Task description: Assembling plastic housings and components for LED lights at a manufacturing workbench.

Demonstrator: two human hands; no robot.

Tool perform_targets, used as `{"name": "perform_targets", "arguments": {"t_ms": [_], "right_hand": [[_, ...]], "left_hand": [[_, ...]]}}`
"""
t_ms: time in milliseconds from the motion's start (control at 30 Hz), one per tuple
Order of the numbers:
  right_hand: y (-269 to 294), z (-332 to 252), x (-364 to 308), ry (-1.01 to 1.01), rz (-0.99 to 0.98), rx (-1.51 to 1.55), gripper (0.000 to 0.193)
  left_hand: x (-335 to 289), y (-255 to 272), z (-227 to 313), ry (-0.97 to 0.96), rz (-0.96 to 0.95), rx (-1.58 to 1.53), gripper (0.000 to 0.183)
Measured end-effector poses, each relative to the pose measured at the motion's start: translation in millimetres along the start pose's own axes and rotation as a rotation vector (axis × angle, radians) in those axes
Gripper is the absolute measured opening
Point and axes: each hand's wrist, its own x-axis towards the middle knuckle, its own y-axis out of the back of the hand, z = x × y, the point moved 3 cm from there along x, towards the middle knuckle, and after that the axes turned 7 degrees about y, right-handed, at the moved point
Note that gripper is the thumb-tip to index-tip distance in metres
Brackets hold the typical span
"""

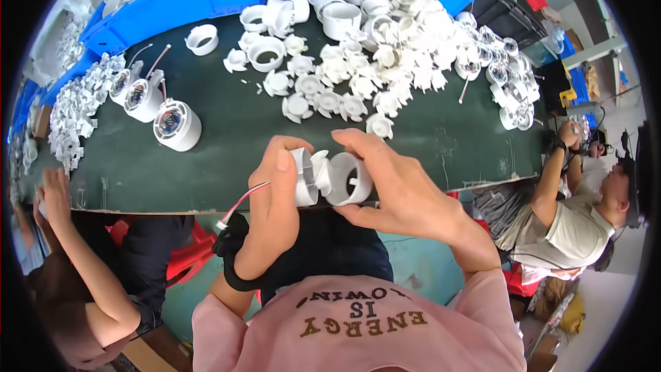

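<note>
My left hand is closed around a white round fan housing, held on its side above the table's near edge. A thin red, black and white cable runs from it past my hand to a small white plug. A white bladed fan wheel sits at the housing's side facing right. With fingers and thumb, my right hand grips a white cylindrical ring, its open end showing. The ring is close against the fan wheel; whether they are joined I cannot tell.
Loose white fan wheels and rings are heaped on the dark green table. Wired motor units stand at left, beside small white clips; more units lie right. Blue bins line the back. Co-workers sit on both sides.
</note>
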Motion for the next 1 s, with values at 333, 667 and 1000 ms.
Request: {"name": "perform_targets", "arguments": {"t_ms": [333, 667, 1000], "right_hand": [[-11, 14, -39, 0.081, 0.342, 0.34, 0.056], [-22, 13, -56, 0.126, 0.393, 0.312, 0.056], [-35, 11, -62, 0.313, 0.548, 0.413, 0.053]], "left_hand": [[-6, -27, -2, -0.095, -0.097, 0.155, 0.039], [-14, -50, -1, -0.255, -0.135, 0.185, 0.038], [-23, -56, 5, -0.359, -0.132, 0.16, 0.038]]}}
